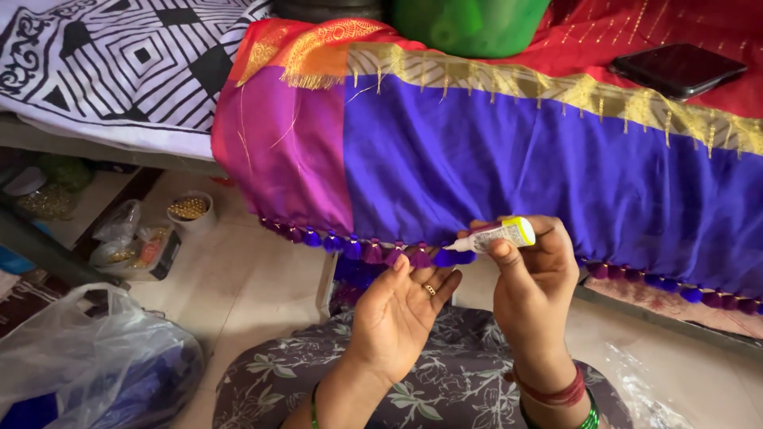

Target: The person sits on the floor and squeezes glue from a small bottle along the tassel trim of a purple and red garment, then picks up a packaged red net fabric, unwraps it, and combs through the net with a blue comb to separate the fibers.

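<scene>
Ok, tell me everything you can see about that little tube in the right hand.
The small tube is white plastic with a yellow end and a slim white nozzle. It lies almost level, the nozzle aimed left at the purple and blue tassels along the cloth's lower edge. The right hand pinches it between thumb and fingers, which cover part of its body. The left hand is open beneath the tassels, not touching it.

Green tub (469, 24) and dark phone (675, 69) on bed; plastic bag (87, 365), bead bowl (189, 210) on floor.
</scene>
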